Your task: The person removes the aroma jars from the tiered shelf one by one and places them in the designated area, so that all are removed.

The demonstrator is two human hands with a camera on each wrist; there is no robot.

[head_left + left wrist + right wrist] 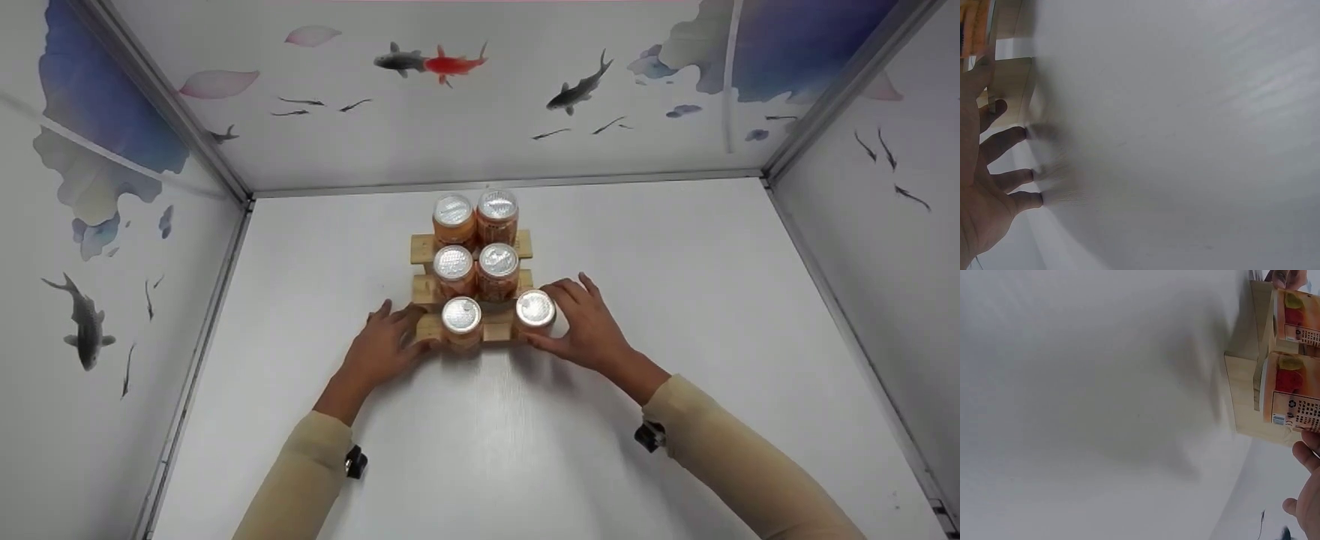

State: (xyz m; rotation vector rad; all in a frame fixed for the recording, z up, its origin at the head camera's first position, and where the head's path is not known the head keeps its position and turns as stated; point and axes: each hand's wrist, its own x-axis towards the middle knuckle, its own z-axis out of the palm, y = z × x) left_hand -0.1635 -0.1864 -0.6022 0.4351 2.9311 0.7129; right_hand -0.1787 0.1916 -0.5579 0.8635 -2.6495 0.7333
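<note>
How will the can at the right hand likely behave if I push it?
The can could roll if it goes over, since its side is round. It may slide off or tip under a push, being at the right end of the wooden stand. It looks fairly stiff: no dent shows where the right hand grips it.

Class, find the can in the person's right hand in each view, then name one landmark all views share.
Head: the can is just right of centre, in the right hand.
Left wrist: not in the picture.
Right wrist: the lower can, at the right edge, above that hand.
Shared landmark: the wooden rack.
</note>
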